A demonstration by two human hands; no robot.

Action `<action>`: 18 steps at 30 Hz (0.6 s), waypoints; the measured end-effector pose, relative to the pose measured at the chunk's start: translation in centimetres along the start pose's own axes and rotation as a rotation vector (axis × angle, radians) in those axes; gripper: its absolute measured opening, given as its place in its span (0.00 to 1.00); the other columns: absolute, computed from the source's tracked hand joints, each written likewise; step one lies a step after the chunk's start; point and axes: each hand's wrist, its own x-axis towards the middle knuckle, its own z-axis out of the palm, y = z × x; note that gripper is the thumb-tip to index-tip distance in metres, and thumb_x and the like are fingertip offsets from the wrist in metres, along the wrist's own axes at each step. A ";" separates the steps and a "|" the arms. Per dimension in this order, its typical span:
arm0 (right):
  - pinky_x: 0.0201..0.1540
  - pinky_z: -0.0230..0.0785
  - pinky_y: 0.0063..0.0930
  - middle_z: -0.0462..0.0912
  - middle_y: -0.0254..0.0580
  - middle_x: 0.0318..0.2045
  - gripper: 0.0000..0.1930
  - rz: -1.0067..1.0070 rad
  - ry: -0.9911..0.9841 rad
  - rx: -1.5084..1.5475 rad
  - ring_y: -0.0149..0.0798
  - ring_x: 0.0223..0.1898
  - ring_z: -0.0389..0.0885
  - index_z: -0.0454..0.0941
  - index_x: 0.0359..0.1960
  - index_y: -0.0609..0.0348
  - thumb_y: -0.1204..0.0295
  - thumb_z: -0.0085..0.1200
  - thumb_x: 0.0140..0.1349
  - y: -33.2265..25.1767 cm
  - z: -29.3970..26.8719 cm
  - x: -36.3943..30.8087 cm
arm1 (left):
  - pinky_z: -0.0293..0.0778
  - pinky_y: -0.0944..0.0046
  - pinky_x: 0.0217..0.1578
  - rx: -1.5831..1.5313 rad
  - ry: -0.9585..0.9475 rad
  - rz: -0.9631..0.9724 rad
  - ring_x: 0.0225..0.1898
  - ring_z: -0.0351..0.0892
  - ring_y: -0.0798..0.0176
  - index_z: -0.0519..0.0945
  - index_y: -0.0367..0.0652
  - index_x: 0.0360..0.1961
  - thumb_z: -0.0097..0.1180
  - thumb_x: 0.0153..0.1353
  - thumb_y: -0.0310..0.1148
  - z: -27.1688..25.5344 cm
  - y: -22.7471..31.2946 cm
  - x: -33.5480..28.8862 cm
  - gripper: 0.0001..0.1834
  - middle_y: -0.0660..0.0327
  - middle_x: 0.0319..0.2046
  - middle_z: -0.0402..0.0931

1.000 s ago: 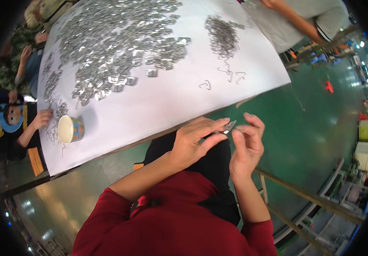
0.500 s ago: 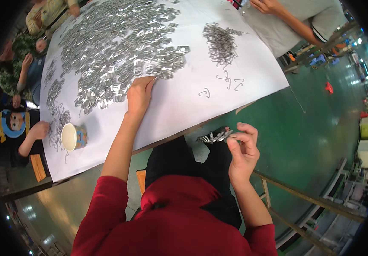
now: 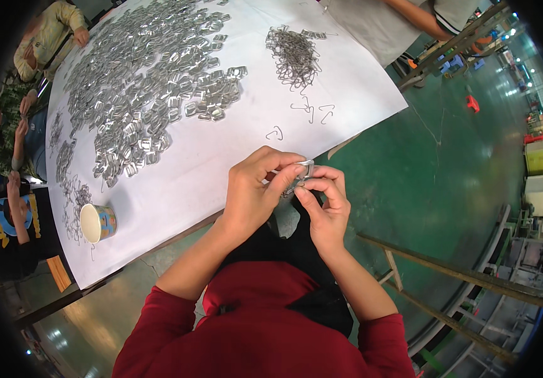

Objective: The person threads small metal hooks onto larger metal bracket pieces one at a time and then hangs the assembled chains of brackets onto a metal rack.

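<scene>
My left hand (image 3: 249, 189) pinches a silver metal buckle (image 3: 308, 166) between thumb and fingertips, just past the table's front edge. Close against it, my right hand (image 3: 329, 211) has thumb and fingers closed on a small bunch of similar buckles (image 3: 289, 188), mostly hidden behind the fingers. The two hands' fingertips nearly meet at the held buckle. A wide heap of loose silver buckles (image 3: 139, 94) covers much of the white-topped table (image 3: 189, 183). To its right lies a tangled pile of bent wire hooks (image 3: 293, 57), with a few single hooks (image 3: 310, 112) nearer to me.
A paper cup (image 3: 99, 223) stands at the table's left front, beside more wire hooks (image 3: 76, 198). Other people's hands and arms (image 3: 16, 189) are along the left side; a person in grey (image 3: 372, 28) is at the far right. A wooden bar (image 3: 454, 271) runs right of me.
My left hand has left the buckle heap and come right and nearer, bringing a buckle to my right hand. My right hand has shifted slightly left. The view has turned a little.
</scene>
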 end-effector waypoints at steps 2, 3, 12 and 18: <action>0.47 0.64 0.26 0.72 0.36 0.40 0.06 0.021 0.004 -0.003 0.34 0.43 0.71 0.78 0.29 0.58 0.77 0.61 0.49 0.0 0.1 0.2 | 0.71 0.70 0.24 0.016 -0.007 0.032 0.25 0.76 0.67 0.82 0.38 0.33 0.58 0.54 0.25 0.1 0.4 -0.1 0.06 0.59 0.27 0.77; 0.47 0.64 0.26 0.72 0.36 0.39 0.06 0.038 0.005 -0.006 0.34 0.43 0.72 0.78 0.29 0.58 0.77 0.61 0.49 0.1 0.1 0.2 | 0.71 0.69 0.26 0.060 -0.024 0.042 0.27 0.76 0.67 0.81 0.37 0.34 0.57 0.55 0.26 0.1 0.6 -0.1 0.06 0.59 0.27 0.77; 0.39 0.66 0.23 0.76 0.36 0.36 0.09 0.194 -0.342 -0.199 0.30 0.40 0.74 0.78 0.37 0.58 0.70 0.55 0.56 3.2 -6.1 6.6 | 0.70 0.69 0.27 0.132 -0.020 0.101 0.27 0.76 0.65 0.81 0.37 0.33 0.57 0.54 0.24 0.2 -0.9 -1.2 0.05 0.59 0.27 0.77; 0.36 0.69 0.28 0.78 0.40 0.31 0.06 -0.072 -0.384 -0.704 0.37 0.32 0.76 0.78 0.32 0.60 0.72 0.55 0.55 8.5 -6.3 18.6 | 0.70 0.70 0.28 0.064 -0.050 0.054 0.28 0.76 0.66 0.81 0.36 0.34 0.57 0.54 0.23 0.8 -1.1 -1.8 0.06 0.58 0.29 0.77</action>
